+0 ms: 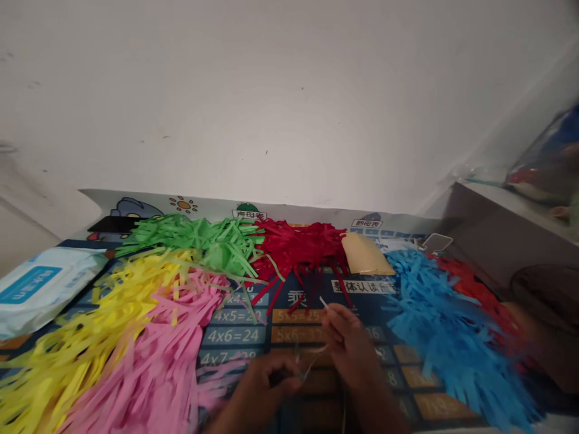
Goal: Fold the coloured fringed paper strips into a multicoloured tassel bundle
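Six fringe bundles out; landmark: crimson bundle (302, 244). Nearer me than that, my right hand (350, 340) pinches white string (324, 302); left hand (270, 381) curled beside it, grip blurred, can't tell. Green bundle (212, 238) left of crimson, blue bundle (447, 325) right. String looks unattached to any.

Left hand (266, 386) motion-blurred, forearm cropped

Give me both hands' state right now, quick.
Left hand: fingers curled beside the white string; too blurred to tell whether it grips.
Right hand: closed, pinching the white string, one end poking up.
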A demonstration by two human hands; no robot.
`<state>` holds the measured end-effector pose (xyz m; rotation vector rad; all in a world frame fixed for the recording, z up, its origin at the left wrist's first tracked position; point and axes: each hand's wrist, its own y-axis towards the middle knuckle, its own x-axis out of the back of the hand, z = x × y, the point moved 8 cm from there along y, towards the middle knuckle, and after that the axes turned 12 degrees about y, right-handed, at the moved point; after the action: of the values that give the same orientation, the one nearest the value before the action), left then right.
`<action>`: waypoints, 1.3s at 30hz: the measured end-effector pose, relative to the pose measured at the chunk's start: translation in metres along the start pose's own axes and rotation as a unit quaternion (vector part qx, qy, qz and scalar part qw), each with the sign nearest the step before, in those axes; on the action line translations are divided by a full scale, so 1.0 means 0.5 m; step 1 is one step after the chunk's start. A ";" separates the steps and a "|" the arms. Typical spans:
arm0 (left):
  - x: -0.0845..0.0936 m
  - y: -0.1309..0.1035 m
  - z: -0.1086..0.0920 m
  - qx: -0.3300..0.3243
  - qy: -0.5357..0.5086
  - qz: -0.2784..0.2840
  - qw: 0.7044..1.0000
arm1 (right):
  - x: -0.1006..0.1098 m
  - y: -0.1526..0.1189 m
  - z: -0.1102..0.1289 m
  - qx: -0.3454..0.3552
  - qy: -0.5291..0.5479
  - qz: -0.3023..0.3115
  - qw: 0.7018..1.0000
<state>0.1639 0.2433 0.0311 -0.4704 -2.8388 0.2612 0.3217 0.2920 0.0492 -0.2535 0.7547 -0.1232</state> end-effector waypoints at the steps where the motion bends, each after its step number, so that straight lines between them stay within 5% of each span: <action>1: 0.023 0.000 -0.008 -0.014 -0.030 -0.043 0.999 | 0.001 -0.011 0.008 0.024 -0.045 -0.007 0.999; 4: 0.052 -0.003 0.006 0.033 -0.183 -0.103 0.977 | -0.010 -0.052 0.022 0.098 -0.218 -0.009 0.971; 9: 0.009 -0.009 0.052 0.150 -0.386 -0.086 0.906 | -0.051 -0.114 0.015 0.216 -0.395 0.017 0.893; 21: 0.011 -0.007 0.058 0.134 -0.406 -0.109 0.897 | -0.067 -0.136 0.001 0.223 -0.436 0.078 0.868; 29: 0.041 -0.024 0.006 0.058 -0.242 -0.130 0.960 | -0.047 -0.121 -0.028 0.158 -0.435 0.085 0.883; 34: 0.063 -0.053 -0.030 0.035 -0.105 -0.183 0.977 | -0.016 -0.111 -0.068 0.091 -0.397 0.098 0.908; 39: 0.061 -0.077 -0.060 -0.016 0.093 -0.192 0.977 | -0.044 -0.113 -0.071 0.105 -0.405 0.136 0.898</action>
<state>0.1328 0.2218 0.0743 0.0532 -2.6784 0.0909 0.2802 0.2356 0.0542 0.0224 -0.0647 0.1651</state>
